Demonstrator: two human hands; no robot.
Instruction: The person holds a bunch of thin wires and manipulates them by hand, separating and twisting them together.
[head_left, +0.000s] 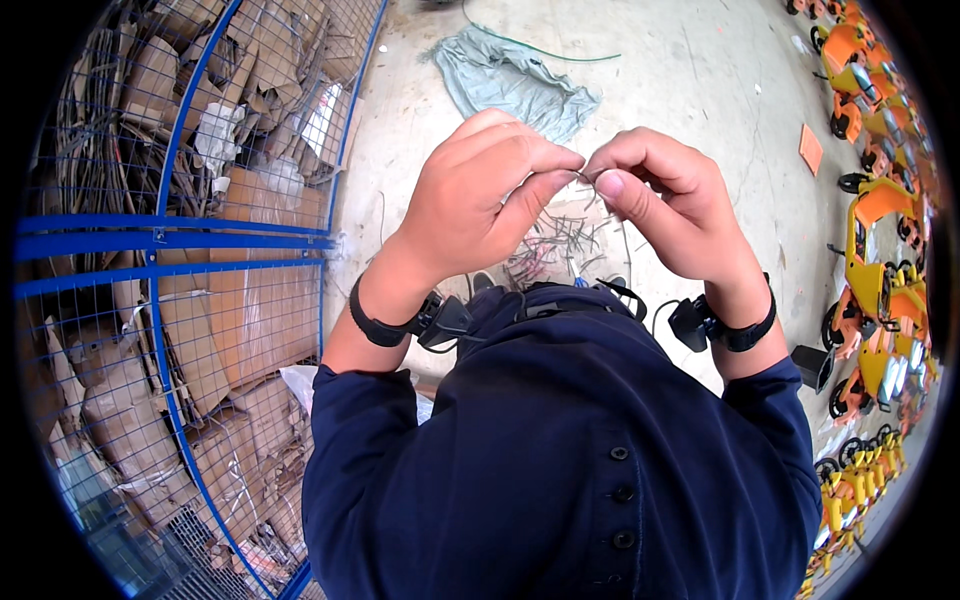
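Gripping a thin dark strand (583, 177) with both hands. With the left hand (470, 195), pinching it between thumb and forefinger; with the right hand (670, 205), pinching in the same manner, fingertips very near to each other. To judge by this closed grip, in the middle of work on one piece, and not finished with it. Cannot tell any bend, twist or join already made, because of fingers covering most of the strand.

Below the grip, to see on the floor (740, 60): a loose heap (558, 240) of similar thin pieces, pointing in many directions. Impossible to count, and impossible to tell from this view as done or as left.

Beyond the grip, to notice a crumpled grey-green cloth (510, 80), and along its far side a thin green cord (570, 58). To the right of the grip, to find an orange sheet (810, 150) on the floor, and farther, rows of yellow and orange bikes (870, 265). To the left, well apart, to see a blue cage (90, 243), with much cardboard (275, 200) inside.
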